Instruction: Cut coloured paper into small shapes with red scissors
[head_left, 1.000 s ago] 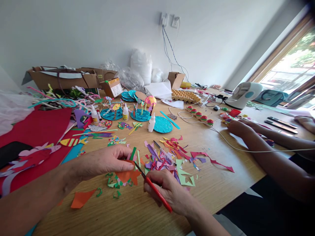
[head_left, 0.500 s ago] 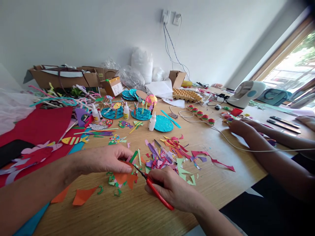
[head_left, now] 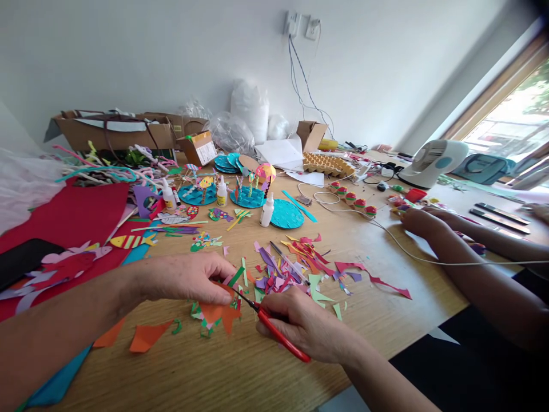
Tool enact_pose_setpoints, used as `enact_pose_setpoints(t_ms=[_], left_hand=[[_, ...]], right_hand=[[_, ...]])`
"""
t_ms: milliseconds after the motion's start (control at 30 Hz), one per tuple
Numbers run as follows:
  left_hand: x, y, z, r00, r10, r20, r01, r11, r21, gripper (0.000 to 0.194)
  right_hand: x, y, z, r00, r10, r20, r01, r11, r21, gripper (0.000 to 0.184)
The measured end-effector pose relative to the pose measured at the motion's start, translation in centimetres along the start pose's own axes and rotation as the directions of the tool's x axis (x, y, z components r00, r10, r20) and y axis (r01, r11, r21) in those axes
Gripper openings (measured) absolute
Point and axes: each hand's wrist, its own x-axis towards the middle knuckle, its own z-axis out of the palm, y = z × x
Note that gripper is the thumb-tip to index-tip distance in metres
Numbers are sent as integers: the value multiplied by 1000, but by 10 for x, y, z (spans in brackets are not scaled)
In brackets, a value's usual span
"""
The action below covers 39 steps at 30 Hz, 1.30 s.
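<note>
My left hand (head_left: pixel 193 278) pinches a piece of orange paper (head_left: pixel 217 313) between thumb and fingers, low over the table. In my right hand (head_left: pixel 302 323) are red-handled scissors (head_left: pixel 283 341), their dark blades pointing left at the orange paper's edge by my left fingertips. A small green strip (head_left: pixel 236 276) sticks up beside those fingertips. Small green and pink scraps lie beneath the held paper. Loose orange pieces (head_left: pixel 149 336) rest left of it. A heap of coloured paper scraps (head_left: pixel 283 272) and a pen (head_left: pixel 289 264) lie beyond my right hand.
Glue bottles (head_left: pixel 266 210) stand near blue textured discs (head_left: pixel 286 214). Red paper (head_left: pixel 92 220) and a yellow striped paper fish (head_left: pixel 132 241) lie left. Another person's arms (head_left: pixel 446 252) reach in at right, with a white cable (head_left: pixel 412 256) crossing them. Cardboard boxes (head_left: pixel 115 131) line the wall.
The view has shifted slightly, so things sit a little further right. Both hands keep the same hold, with the scissors still at the orange paper.
</note>
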Motion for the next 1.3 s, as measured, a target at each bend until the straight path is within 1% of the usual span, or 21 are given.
enact_pose_setpoints(t_ms=[200,267,367,400,467,533,600,667,700,733,800,900,967,1033,1167,1300], left_hand=[[1,-1,0,1000,-20,10,19,999,46,14],[2,0,-1,1000,-27,13,26,999,48,13],[0,0,-3,998,-58,-4,58,997,-43,11],[-1,-1,-4,997,-61,-36,58,995,-87,14],[-4,-4,-5,988,-46,-146,22,986,-168,22],[-8,-7,-3,963,-33,-266,-43,961,-274,25],[-11,-11,3,940,-55,-338,-111,886,-451,26],[-12,-14,12,922,-83,-378,-188,759,-624,29],[-12,-15,17,911,-84,-403,-237,694,-680,29],[-11,-15,23,900,-77,-430,-283,646,-709,27],[-7,-16,32,873,-72,-483,-349,598,-721,20],[-1,-15,42,836,-85,-542,-387,608,-693,11],[3,-14,44,808,-132,-574,-383,623,-682,12],[5,-13,44,788,-172,-591,-374,629,-682,14],[7,-10,42,794,-165,-585,-364,642,-675,14],[8,-9,40,781,-139,-609,-389,656,-648,13]], right_hand=[[-1,2,-2,999,-14,31,15,999,-40,32],[-1,1,-2,1000,-12,21,13,998,-59,33],[-1,1,-1,1000,-1,-19,1,999,-34,35],[0,1,0,999,3,-37,-3,1000,-9,36],[1,2,3,997,13,-81,-9,999,51,37],[2,3,6,991,43,-125,-29,993,118,39],[4,4,9,985,82,-150,-54,982,183,39],[6,5,14,979,110,-170,-67,968,243,38],[7,5,17,976,120,-182,-68,960,272,38],[8,6,19,972,132,-196,-68,951,300,37],[10,6,24,963,158,-219,-75,935,347,36],[13,3,30,958,180,-222,-85,921,380,36],[14,0,31,960,176,-218,-82,920,384,37],[15,-3,31,959,169,-226,-72,921,382,37],[14,-5,31,955,158,-252,-59,931,360,34],[13,-6,30,960,144,-240,-65,949,310,30]])
